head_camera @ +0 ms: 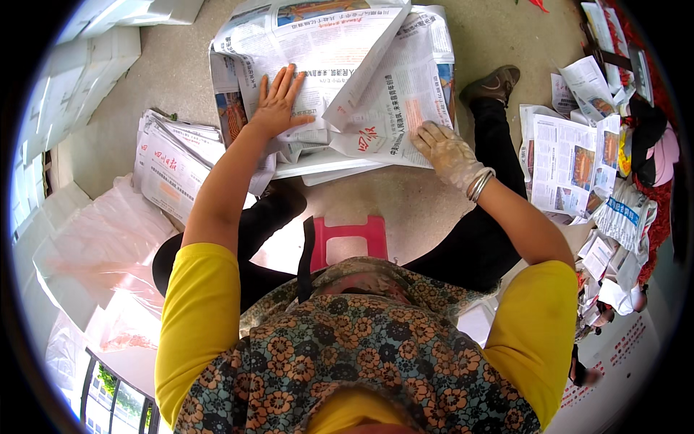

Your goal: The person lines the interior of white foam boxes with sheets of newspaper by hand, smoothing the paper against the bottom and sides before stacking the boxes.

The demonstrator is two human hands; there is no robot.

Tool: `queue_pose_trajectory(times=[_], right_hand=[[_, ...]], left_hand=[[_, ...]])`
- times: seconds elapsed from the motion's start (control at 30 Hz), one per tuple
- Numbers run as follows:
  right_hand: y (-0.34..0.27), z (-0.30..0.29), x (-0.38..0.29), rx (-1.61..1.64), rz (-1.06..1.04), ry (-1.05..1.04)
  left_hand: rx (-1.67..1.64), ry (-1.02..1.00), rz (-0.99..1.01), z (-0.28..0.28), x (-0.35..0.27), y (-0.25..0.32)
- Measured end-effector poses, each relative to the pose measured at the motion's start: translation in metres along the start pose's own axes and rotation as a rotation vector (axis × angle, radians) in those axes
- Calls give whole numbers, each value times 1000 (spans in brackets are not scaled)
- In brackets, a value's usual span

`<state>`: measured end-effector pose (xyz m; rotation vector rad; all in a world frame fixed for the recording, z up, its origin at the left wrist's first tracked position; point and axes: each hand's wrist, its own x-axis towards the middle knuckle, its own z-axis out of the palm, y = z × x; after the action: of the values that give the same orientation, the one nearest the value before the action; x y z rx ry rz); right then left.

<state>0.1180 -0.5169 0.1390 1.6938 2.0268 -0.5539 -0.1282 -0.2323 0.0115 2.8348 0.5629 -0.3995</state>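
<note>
Spread newspaper sheets (pixel 303 51) lie over a white, box-like thing (pixel 336 165) on the floor in front of me. One sheet is folded back diagonally across the middle. My left hand (pixel 279 103), bare, rests palm down on the paper with its fingers apart. On my right hand (pixel 447 154) is a pale, smudged glove, and metal bangles (pixel 480 185) circle that wrist. Its fingers lie on the near right edge of the newspaper; the thumb is hidden, so whether it pinches the sheet is unclear.
Folded newspapers (pixel 168 163) are stacked at left, near clear plastic sheeting (pixel 103 233). White boxes (pixel 81 81) line the far left. A pink plastic stool (pixel 374 238) is between my legs. More newspapers (pixel 564 163) and a tied white bundle (pixel 623 211) lie at right.
</note>
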Motion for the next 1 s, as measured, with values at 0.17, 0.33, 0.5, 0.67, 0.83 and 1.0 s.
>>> queue_pose_trajectory(times=[0.17,0.33,0.5,0.67,0.83,1.0], right_hand=[[13,-21,15,21,-86,-313],[35,-73,65,1239,552,194],[59,-74,138,1499,729,256],[50,-103,117,788,779,842],[4,-146,164,865,247,358],[68,-77,191,995,849,315]], left_hand=[[-31,-92,-21,-10,1,2],[-75,-23,-32,-18,-4,10],[-116,-1,-52,-30,-2,7],[-147,22,-146,-49,25,-1],[-290,63,-197,-49,40,-2],[-754,-28,-293,-46,54,-33]])
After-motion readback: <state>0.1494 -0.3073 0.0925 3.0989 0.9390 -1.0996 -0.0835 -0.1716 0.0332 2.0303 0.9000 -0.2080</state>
